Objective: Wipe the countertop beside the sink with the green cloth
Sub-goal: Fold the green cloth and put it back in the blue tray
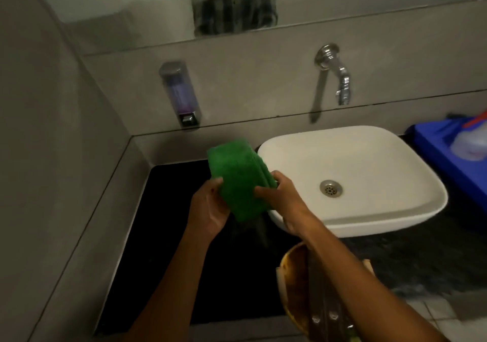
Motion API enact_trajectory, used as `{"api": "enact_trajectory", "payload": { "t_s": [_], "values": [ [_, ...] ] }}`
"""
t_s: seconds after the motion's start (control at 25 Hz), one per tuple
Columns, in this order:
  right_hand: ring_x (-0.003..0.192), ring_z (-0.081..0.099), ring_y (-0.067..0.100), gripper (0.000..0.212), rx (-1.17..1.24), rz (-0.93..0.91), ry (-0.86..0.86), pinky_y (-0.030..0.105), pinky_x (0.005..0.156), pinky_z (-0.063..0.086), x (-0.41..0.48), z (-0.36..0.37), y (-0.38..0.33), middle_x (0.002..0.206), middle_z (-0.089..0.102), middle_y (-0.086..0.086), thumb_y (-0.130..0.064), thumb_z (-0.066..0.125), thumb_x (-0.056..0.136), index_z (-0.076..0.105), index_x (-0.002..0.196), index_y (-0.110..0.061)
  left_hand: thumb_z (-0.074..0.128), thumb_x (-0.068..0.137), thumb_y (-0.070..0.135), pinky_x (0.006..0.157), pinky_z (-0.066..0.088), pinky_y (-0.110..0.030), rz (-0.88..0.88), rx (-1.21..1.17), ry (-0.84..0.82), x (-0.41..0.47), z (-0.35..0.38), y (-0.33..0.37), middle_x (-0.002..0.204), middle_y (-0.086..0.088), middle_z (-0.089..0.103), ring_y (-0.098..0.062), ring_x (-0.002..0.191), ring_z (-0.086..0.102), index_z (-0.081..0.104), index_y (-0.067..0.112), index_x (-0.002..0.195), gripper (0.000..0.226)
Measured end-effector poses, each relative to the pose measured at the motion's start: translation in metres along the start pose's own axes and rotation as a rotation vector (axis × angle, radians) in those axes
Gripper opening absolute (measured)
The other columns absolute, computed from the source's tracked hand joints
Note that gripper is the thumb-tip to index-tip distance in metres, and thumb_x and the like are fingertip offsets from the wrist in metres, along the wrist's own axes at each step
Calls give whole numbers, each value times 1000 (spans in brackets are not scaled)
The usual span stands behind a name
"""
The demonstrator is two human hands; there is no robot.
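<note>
Above the countertop [168, 236], both hands' fingers [263, 191] clasp the green cloth [238, 181].

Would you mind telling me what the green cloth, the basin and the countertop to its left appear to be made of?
Green cloth: likely microfibre or terry, given its fuzzy matte nap and soft folded layers. Basin: probably glazed ceramic, being smooth, white and softly glossy, with a metal drain. Countertop: looks like polished black stone, perhaps granite, dark and flat; the dim light leaves this uncertain.
</note>
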State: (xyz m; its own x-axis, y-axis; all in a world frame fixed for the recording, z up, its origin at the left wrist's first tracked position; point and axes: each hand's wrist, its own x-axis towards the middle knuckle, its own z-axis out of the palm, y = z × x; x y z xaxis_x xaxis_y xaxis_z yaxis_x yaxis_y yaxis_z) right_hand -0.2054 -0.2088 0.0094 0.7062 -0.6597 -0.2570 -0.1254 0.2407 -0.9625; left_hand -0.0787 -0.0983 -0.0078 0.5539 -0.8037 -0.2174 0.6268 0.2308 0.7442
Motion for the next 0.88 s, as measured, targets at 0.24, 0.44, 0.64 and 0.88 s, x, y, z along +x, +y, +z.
{"api": "enact_trajectory", "payload": {
  "t_s": [0.24,0.44,0.64,0.88],
  "values": [
    [80,66,25,25,84,26,83,29,55,56,-19,-222,-62,87,66,11,-6,66,65,55,85,-17,78,68,22,66,60,-37,-59,197,-37,79,175,-48,113,-13,67,-27,94,70,66,16,113,46],
    [88,72,27,43,502,248,66,43,87,57,-35,-401,-38,102,75,15,-4,57,70,69,111,-4,70,69,-1,66,59,-40,-195,406,-321,126,294,-148,126,-11,54,-35,108,60,55,34,124,67],
    [61,58,17,36,57,217,742,31,57,49,-43,-566,-15,82,60,10,0,73,75,49,93,-21,76,70,2,66,58,-38,58,901,-357,131,392,-282,100,-15,69,-32,83,68,58,28,106,48],
    [91,66,31,17,-849,125,773,41,95,50,-4,-698,9,101,73,20,4,62,81,75,85,-6,66,83,24,80,50,-49,304,1669,-579,127,468,-429,103,-23,68,-43,99,63,23,33,137,69]
  ]
}}
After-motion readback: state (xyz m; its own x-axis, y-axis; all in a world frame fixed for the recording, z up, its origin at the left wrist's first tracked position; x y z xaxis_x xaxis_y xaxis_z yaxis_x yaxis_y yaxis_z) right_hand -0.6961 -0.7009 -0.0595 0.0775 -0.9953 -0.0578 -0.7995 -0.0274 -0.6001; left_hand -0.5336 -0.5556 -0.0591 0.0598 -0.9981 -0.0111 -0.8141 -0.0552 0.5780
